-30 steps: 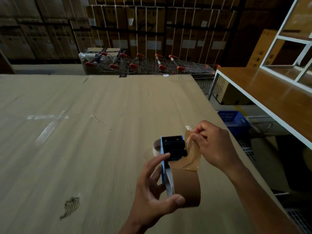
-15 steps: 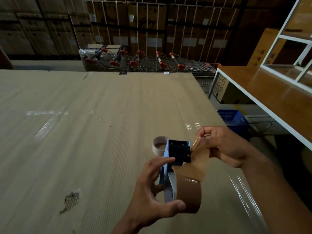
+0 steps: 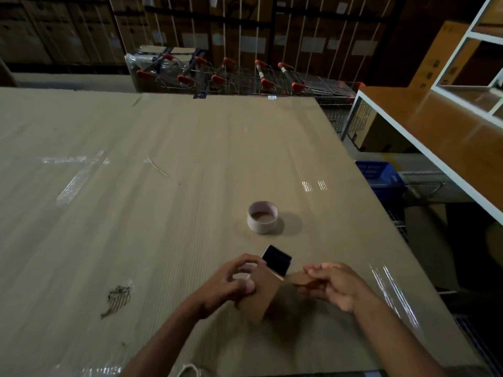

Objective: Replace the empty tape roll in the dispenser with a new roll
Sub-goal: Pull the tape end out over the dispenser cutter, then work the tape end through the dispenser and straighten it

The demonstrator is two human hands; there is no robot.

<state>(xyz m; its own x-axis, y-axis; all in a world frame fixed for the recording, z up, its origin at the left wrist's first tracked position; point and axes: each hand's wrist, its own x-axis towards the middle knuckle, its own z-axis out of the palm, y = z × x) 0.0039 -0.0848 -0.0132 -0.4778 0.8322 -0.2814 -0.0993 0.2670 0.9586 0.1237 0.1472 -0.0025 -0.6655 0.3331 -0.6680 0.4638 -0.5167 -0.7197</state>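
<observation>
Half a second ago the small blue-and-black plastic tape dispenser (image 3: 276,260) was held up with its toothed black head toward the camera; now it has been lowered close to the cardboard-covered table (image 3: 136,213) and tipped over, so only the dark back of the head shows above the new brown packing-tape roll (image 3: 257,297) seated in it. The free brown tape end (image 3: 300,280) has been drawn out past the head toward three o'clock — which I read as the threading step nearly finished, with cutting or tidying the tail left. The empty pale cardboard tape core (image 3: 262,217), partly hidden behind the dispenser before, now stands in plain sight at twelve o'clock from the hands, well apart from them and already out of the tool. The left hand (image 3: 231,281) has its fingers curled round the dispenser and roll, thumb pressed on the roll's brown face. The right hand (image 3: 333,284), at three o'clock from the dispenser, pinches the tape end between thumb and bent fingers — both forearms reach in from six o'clock.
</observation>
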